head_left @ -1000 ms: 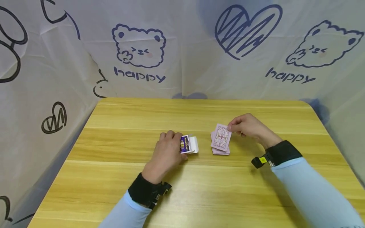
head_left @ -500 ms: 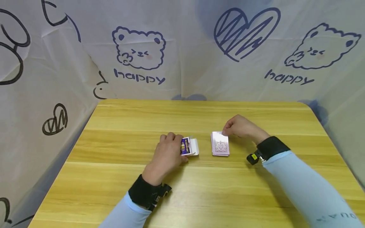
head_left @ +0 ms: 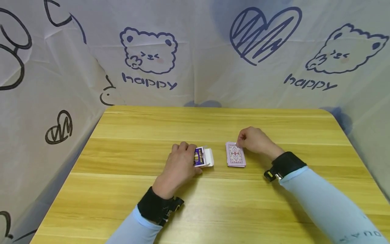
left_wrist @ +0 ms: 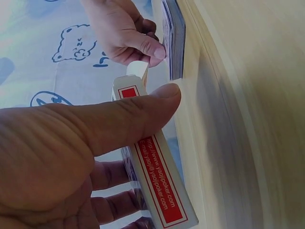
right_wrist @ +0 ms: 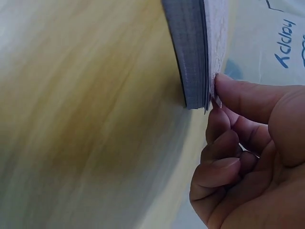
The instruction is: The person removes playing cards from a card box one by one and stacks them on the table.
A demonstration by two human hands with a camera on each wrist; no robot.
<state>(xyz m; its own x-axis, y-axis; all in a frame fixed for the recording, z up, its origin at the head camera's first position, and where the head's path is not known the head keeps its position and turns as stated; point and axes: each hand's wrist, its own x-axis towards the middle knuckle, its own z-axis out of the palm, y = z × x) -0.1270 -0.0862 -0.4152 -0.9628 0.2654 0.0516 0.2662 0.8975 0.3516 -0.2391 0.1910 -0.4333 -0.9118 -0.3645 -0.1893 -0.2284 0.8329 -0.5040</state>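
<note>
The left hand (head_left: pixel 178 164) grips the card box (head_left: pixel 199 157), its long axis running sideways, its open flap (head_left: pixel 209 157) pointing rightward out past the fingers. On the near, left side of the right hand (head_left: pixel 255 140), the card stack (left_wrist: pixel 178 43) lies on the worktop (head_left: pixel 122 159), long axis near to far. That hand pinches the top card (head_left: pixel 235 155) at its far right corner.

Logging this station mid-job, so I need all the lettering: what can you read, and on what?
"http://www.yaojipoker.com": side of the card box, left wrist view
"E-mail:yaoji@yaojipoker.com": same side
"happy", twice: backdrop, head view
Purple label on the box: too small to read
Right sleeve: letters, too faint and small to read surely
</note>
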